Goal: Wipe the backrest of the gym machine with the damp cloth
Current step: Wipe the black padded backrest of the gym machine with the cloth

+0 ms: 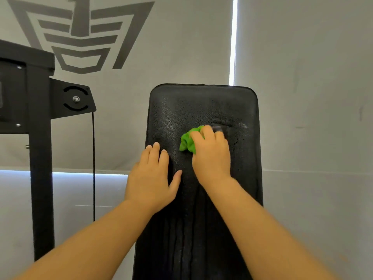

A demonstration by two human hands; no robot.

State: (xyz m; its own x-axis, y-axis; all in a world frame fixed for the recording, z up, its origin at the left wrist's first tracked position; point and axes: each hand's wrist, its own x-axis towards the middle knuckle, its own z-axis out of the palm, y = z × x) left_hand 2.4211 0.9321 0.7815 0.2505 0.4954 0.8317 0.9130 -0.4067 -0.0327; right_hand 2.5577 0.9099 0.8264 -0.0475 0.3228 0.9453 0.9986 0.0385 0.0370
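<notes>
The cloth point(188, 141) is a small green wad, bunched up and pressed against the middle of the backrest point(201, 110), a little above the pad's mid-height; it looks soft, light and limp, the sort of thing that takes whatever shape the grip gives it, and being damp it should drag on the surface rather than skate. The right hand point(212, 156) covers most of it, fingers curled over the top and clamped on the wad, with only the left part of the cloth showing past the knuckles; a bunched grip like this seems the sensible hold, since a loose corner would fold under and trail.

The backrest is a tall black pad with a pebbled, leather-like skin and rounded top corners; it looks firm and padded, giving slightly under pressure, with wet streaks running down its lower half and a damp sheen right of the cloth; wet, it is probably a bit slick. The left hand point(153, 174) lies flat on the pad's left edge, fingers straight and close together, thumb spread towards the centre, holding nothing; it appears to steady the pad against the wiping push.

To the left stands a black frame point(40, 158) with a bracket point(74, 100) and a thin cable point(93, 158) hanging down; behind is a grey wall point(302, 57) with a painted emblem point(80, 33).
</notes>
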